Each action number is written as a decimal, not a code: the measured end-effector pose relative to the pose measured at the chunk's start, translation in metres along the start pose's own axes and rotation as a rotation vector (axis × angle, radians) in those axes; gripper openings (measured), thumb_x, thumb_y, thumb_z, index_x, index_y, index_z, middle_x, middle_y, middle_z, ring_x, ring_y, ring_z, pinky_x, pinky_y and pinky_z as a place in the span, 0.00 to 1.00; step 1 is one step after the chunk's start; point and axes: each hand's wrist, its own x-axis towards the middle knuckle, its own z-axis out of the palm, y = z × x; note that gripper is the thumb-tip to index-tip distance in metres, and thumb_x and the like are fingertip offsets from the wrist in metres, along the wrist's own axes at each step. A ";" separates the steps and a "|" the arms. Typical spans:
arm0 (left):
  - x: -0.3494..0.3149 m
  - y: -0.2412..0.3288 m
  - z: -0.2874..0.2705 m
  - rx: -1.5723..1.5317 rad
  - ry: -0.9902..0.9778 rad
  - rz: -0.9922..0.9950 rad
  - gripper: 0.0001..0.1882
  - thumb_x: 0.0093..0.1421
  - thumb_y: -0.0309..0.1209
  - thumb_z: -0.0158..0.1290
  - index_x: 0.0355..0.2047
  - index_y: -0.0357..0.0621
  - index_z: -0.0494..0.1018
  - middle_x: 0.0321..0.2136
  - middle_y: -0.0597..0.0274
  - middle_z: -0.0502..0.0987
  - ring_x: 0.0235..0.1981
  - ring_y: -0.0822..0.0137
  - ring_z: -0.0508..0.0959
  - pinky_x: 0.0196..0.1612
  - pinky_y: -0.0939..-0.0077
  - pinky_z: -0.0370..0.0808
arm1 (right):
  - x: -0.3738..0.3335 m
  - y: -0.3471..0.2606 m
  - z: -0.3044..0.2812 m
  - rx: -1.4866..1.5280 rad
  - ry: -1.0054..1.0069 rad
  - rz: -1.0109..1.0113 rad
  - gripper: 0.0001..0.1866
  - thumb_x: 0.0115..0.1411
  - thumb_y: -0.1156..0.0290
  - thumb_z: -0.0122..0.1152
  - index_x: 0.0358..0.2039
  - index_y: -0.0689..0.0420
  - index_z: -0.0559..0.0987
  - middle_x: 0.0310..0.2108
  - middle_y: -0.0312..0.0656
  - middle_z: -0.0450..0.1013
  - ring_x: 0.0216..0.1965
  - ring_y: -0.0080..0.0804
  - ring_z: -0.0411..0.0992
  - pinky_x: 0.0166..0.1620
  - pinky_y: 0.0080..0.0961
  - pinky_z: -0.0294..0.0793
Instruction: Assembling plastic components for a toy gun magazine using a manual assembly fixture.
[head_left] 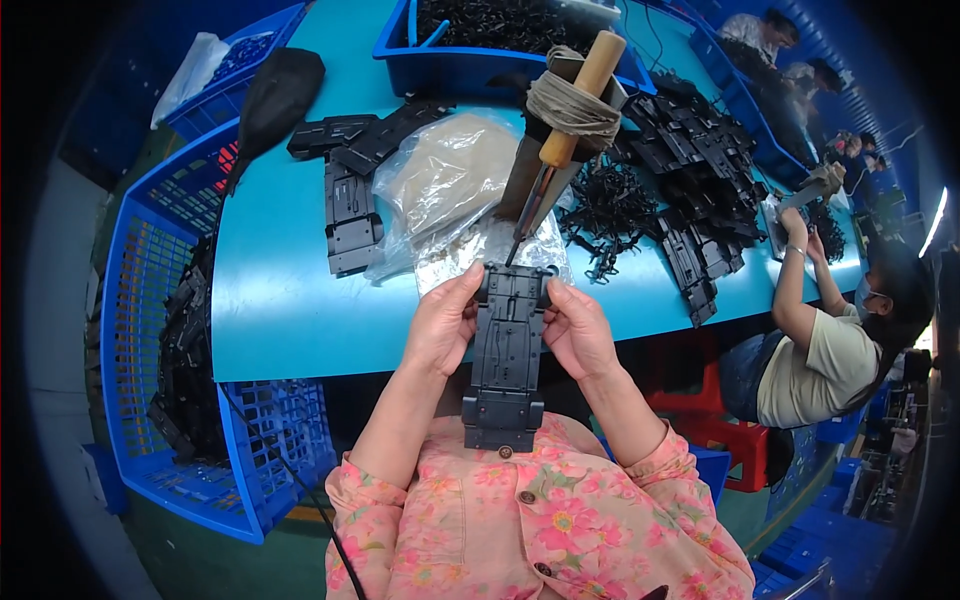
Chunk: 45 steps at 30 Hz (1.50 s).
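Between my two hands is a long black plastic chassis plate [508, 345], its lower end close to my shirt. My left hand [445, 318] pinches its upper left corner, and my right hand [580, 328] grips the upper right one. A wooden-handled soldering iron [585, 85], bound with cloth strips to an upright stand, points down at the plate's upper edge. Whether its tip touches the plastic, I cannot tell. Behind my hands lies a clear plastic bag [450, 175] over something pale.
Black chassis plates [690, 150] pile up to the right beside small black parts [605, 215]. More plates [352, 215] lie left. A blue bin [470, 70] stands at the back, a blue crate [240, 500] at lower left. A co-worker [820, 350] sits at right.
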 end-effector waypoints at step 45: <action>-0.010 0.029 -0.006 -0.022 0.038 0.060 0.14 0.54 0.36 0.52 0.32 0.36 0.71 0.28 0.61 0.74 0.26 0.75 0.73 0.29 0.81 0.72 | 0.011 0.001 0.013 -0.019 -0.137 0.099 0.13 0.58 0.67 0.49 0.37 0.63 0.73 0.34 0.42 0.72 0.33 0.27 0.70 0.39 0.26 0.70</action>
